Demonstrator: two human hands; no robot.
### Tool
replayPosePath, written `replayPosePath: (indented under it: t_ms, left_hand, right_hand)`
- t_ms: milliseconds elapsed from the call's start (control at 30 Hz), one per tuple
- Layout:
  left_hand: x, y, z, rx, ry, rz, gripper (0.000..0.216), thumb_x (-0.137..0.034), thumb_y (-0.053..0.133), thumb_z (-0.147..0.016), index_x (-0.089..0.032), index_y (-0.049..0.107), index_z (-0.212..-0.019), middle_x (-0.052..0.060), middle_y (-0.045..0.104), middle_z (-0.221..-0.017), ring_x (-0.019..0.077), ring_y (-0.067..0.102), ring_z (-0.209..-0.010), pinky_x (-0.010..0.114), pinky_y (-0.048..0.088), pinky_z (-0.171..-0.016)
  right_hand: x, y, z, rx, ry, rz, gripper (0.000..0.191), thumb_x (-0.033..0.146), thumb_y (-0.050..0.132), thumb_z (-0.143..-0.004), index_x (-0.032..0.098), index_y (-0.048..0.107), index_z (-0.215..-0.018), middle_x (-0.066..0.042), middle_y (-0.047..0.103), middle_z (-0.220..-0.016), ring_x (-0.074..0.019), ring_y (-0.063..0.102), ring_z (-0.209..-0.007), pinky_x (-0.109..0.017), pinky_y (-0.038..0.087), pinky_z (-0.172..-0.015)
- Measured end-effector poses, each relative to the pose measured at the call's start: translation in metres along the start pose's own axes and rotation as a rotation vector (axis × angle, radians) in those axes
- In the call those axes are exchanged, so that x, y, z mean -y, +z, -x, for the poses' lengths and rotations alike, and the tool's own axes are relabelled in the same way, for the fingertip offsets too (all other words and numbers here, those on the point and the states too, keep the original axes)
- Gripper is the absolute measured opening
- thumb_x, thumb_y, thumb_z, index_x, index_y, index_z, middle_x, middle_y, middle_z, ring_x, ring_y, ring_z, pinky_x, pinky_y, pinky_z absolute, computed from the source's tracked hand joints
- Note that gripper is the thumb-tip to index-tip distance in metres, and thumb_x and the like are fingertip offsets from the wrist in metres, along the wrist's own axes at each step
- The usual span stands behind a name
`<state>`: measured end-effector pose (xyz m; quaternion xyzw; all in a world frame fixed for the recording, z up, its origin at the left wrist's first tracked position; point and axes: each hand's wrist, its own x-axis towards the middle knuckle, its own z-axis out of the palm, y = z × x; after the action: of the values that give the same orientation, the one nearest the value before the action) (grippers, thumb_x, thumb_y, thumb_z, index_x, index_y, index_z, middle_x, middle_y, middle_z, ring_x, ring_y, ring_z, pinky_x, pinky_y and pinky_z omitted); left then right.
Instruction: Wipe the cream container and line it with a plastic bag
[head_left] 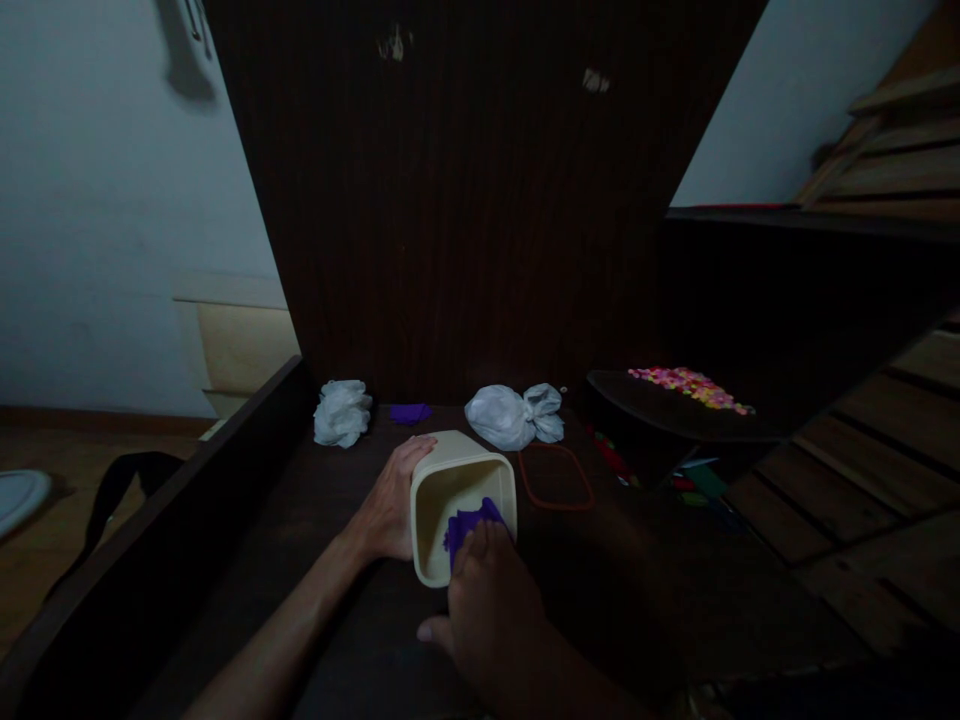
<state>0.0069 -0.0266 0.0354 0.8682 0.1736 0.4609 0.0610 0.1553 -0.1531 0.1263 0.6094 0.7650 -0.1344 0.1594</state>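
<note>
A cream-coloured plastic bin [448, 450] lies tipped on the dark desk, its open mouth facing me. My left hand [395, 497] grips the bin's left side. At the mouth, my right hand [491, 585] holds a purple cloth [472, 520] against the inside of the bin. Part of the cloth and the fingertips are hidden by the back of that hand. Just right of the bin, a reddish-brown rounded frame [556, 477] lies flat on the desk.
Behind the bin are a crumpled white plastic bag [343, 413], a folded purple cloth [410, 413] and a knotted white plastic bag [514, 416]. A corner shelf [637, 400] on the right bears a pink and yellow beaded item [690, 386]. A raised side board [165, 520] borders the left.
</note>
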Motion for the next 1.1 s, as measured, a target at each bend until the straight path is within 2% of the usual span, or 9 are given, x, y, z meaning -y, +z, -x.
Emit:
replayPosePath:
  t_ms: [133,267,433,500,600,767,867,1000,1100]
  left_hand:
    - [-0.003,0.003,-0.001,0.015,0.033,-0.003,0.121,-0.057,0.086,-0.061,-0.022,0.02,-0.156,0.022,0.048,-0.142,0.0454,0.05,-0.135,0.07,0.037,-0.114]
    - [-0.004,0.003,0.0,0.009,0.032,0.0,0.124,-0.055,0.088,-0.058,-0.022,0.019,-0.156,0.022,0.049,-0.142,0.0451,0.05,-0.135,0.071,0.033,-0.116]
    - [-0.003,0.002,0.004,0.009,0.013,0.017,0.125,-0.055,0.089,-0.058,-0.024,0.019,-0.157,0.022,0.048,-0.145,0.0458,0.048,-0.137,0.069,0.032,-0.117]
    - [-0.003,0.001,0.005,0.008,0.007,0.019,0.126,-0.056,0.088,-0.058,-0.024,0.018,-0.157,0.022,0.047,-0.147,0.0461,0.048,-0.138,0.069,0.032,-0.117]
    - [-0.003,0.0,0.006,0.016,-0.01,0.019,0.129,-0.061,0.089,-0.056,-0.024,0.018,-0.157,0.022,0.047,-0.146,0.047,0.048,-0.137,0.07,0.034,-0.116]
    - [-0.003,0.0,0.007,0.042,-0.044,0.012,0.131,-0.061,0.09,-0.055,-0.026,0.015,-0.157,0.021,0.048,-0.144,0.0475,0.047,-0.137,0.069,0.036,-0.115]
    - [-0.003,0.002,0.007,0.018,-0.036,0.029,0.131,-0.06,0.091,-0.054,-0.025,0.017,-0.157,0.022,0.046,-0.145,0.0465,0.048,-0.137,0.068,0.038,-0.114]
    - [-0.005,0.003,0.005,0.02,0.002,0.047,0.127,-0.056,0.091,-0.057,-0.024,0.019,-0.157,0.022,0.046,-0.147,0.0455,0.048,-0.137,0.068,0.036,-0.115]
    - [-0.007,0.003,0.004,0.016,0.01,0.053,0.131,-0.059,0.091,-0.054,-0.025,0.018,-0.157,0.02,0.047,-0.147,0.046,0.047,-0.138,0.067,0.036,-0.116]
  right_hand:
    - [-0.01,-0.009,-0.008,0.066,-0.078,-0.018,0.108,0.068,0.07,-0.079,-0.01,0.041,-0.149,-0.036,0.033,-0.155,-0.0474,0.026,-0.149,-0.055,0.019,-0.125]
    - [-0.023,-0.017,-0.015,0.092,-0.18,0.062,0.131,0.077,0.073,-0.066,-0.013,0.029,-0.152,-0.038,0.025,-0.158,-0.0483,0.022,-0.15,-0.053,0.011,-0.126]
    - [-0.027,-0.016,-0.031,0.06,-0.259,0.096,0.127,0.072,0.079,-0.064,-0.014,0.037,-0.148,-0.038,0.035,-0.154,-0.0445,0.024,-0.152,-0.047,0.0,-0.127]
    - [-0.027,-0.014,-0.037,0.018,-0.263,0.093,0.13,0.071,0.08,-0.064,-0.016,0.033,-0.149,-0.039,0.03,-0.156,-0.0448,0.019,-0.153,-0.047,0.003,-0.127]
    - [-0.03,-0.015,-0.04,0.01,-0.287,-0.005,0.136,0.073,0.08,-0.062,-0.017,0.029,-0.15,-0.039,0.021,-0.16,-0.0458,0.018,-0.153,-0.046,0.02,-0.126]
    - [-0.033,-0.03,-0.033,0.143,-0.305,-0.116,0.126,0.078,0.077,-0.06,-0.007,0.044,-0.147,-0.035,0.039,-0.154,-0.0447,0.04,-0.144,-0.048,0.037,-0.118]
    - [-0.03,-0.036,-0.032,0.203,-0.284,-0.056,0.132,0.067,0.089,-0.049,-0.005,0.043,-0.149,-0.035,0.037,-0.155,-0.0442,0.042,-0.143,-0.047,0.038,-0.117]
    - [-0.019,-0.032,-0.039,0.213,-0.263,0.095,0.123,0.059,0.091,-0.052,-0.006,0.046,-0.147,-0.034,0.04,-0.154,-0.0434,0.042,-0.143,-0.046,0.033,-0.12]
    - [-0.013,-0.028,-0.049,0.186,-0.232,0.074,0.133,0.058,0.093,-0.046,-0.006,0.04,-0.15,-0.035,0.033,-0.157,-0.0468,0.033,-0.147,-0.051,0.027,-0.123]
